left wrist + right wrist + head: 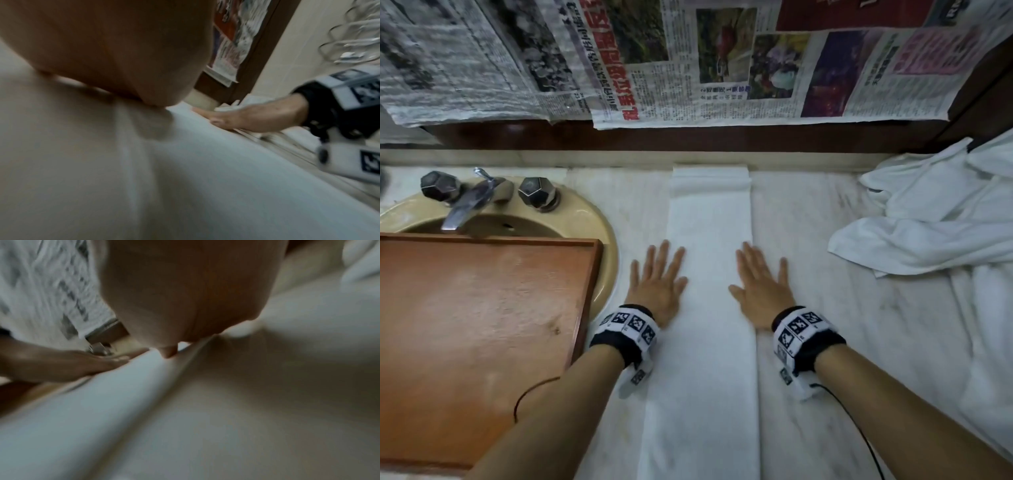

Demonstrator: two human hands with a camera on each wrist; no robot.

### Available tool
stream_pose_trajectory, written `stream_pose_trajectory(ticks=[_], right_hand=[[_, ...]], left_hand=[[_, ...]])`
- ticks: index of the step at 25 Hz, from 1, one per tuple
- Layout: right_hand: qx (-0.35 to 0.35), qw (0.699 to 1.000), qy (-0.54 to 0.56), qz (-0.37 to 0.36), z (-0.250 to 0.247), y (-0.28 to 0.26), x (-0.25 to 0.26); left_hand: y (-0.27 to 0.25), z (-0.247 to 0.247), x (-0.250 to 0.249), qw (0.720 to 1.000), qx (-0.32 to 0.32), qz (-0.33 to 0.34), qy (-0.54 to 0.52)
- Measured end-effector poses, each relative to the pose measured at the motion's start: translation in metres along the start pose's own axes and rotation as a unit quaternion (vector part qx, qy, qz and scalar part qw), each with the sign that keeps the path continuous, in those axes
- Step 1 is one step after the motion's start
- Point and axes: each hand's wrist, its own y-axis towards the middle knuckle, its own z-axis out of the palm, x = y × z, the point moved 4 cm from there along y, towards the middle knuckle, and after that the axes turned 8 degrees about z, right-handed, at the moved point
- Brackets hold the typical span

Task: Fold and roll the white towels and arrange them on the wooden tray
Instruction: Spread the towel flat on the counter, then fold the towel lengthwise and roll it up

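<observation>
A white towel (707, 274), folded into a long narrow strip, lies on the marble counter and runs from the back wall toward me. My left hand (657, 277) lies flat with straight, spread fingers on the strip's left edge. On its right edge my right hand (760, 279) presses flat in the same way. Neither hand grips anything. The wooden tray (482, 335) sits at the left over the sink, with nothing on it. From the left wrist view I see the towel (226, 162) and my right hand (246, 116); the right wrist view shows the towel (92, 410) and my left hand (61, 365).
A heap of loose white towels (935, 222) lies at the right of the counter. A beige sink (599, 219) with a metal tap (469, 202) is at the back left. Newspaper sheets (688, 61) hang on the wall behind.
</observation>
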Motion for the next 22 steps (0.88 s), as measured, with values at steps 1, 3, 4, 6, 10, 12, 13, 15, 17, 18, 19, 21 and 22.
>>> stream_pose_trajectory(ticks=[1, 3, 4, 6, 10, 12, 13, 15, 17, 18, 19, 21, 22], right_hand=[[-0.011, 0.998, 0.027, 0.060, -0.002, 0.004, -0.014], [-0.013, 0.993, 0.047, 0.108, 0.000, -0.010, -0.013], [-0.025, 0.997, 0.036, 0.066, 0.009, -0.024, 0.002], [-0.035, 0.999, -0.016, -0.036, 0.049, -0.062, 0.027], [-0.030, 0.990, 0.076, 0.112, 0.060, -0.075, -0.016], [-0.031, 0.988, 0.084, 0.124, 0.056, -0.089, -0.010], [-0.041, 0.994, 0.066, 0.072, 0.062, -0.101, 0.009], [-0.047, 0.998, 0.023, -0.025, 0.095, -0.129, 0.042], [-0.032, 0.999, 0.017, -0.011, 0.116, -0.143, 0.031], [-0.032, 0.997, 0.048, 0.043, 0.117, -0.141, 0.014], [-0.027, 0.991, 0.076, 0.109, 0.114, -0.140, -0.001], [-0.031, 0.985, 0.084, 0.151, 0.107, -0.144, -0.008], [-0.040, 0.991, 0.067, 0.110, 0.108, -0.151, 0.007]], left_hand=[[-0.001, -0.004, 0.013, 0.998, -0.021, -0.058, -0.026], [-0.010, -0.007, 0.008, 0.996, -0.021, -0.081, -0.044], [-0.015, 0.000, -0.011, 0.999, -0.022, -0.031, -0.023], [-0.041, 0.035, -0.040, 0.997, -0.019, 0.068, 0.035], [-0.073, 0.047, 0.011, 0.997, -0.042, -0.065, -0.008], [-0.086, 0.043, 0.010, 0.996, -0.027, -0.079, -0.031], [-0.095, 0.049, -0.007, 0.999, -0.030, -0.029, -0.021], [-0.119, 0.079, -0.039, 0.998, -0.024, 0.062, 0.011], [-0.142, 0.099, -0.027, 0.998, -0.016, 0.056, 0.038], [-0.147, 0.099, -0.010, 0.999, -0.021, 0.012, 0.026], [-0.150, 0.095, 0.007, 0.999, -0.019, -0.042, 0.006], [-0.157, 0.085, 0.016, 0.996, -0.023, -0.086, -0.010], [-0.161, 0.086, 0.002, 0.998, -0.027, -0.053, -0.011]])
